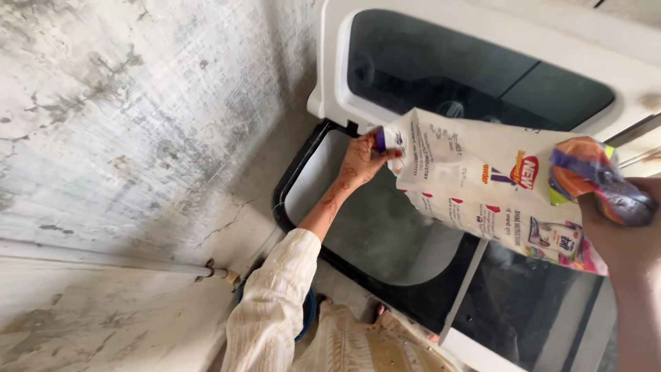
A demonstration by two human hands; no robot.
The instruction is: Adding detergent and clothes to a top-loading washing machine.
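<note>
Two hands on detergent pouch (pixel 482 193) | left hand (pixel 361 162) pinches its lower corner, steering it | right hand (pixel 620 227) grips the gathered top, tilting it | pouch over open washing machine tub (pixel 372 234), lid (pixel 482 62) raised.

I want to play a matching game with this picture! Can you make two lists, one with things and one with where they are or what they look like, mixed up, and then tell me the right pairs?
Things:
1. left hand
2. right hand
3. detergent bag
4. washer lid

Descriptions:
A. raised open, white frame with dark window
B. pinches the bag's near corner over the tub
C. white with colourful print, held tipped between both hands
D. grips the bag's crumpled end at the picture's right side

Pairs: 1-B, 2-D, 3-C, 4-A
</note>
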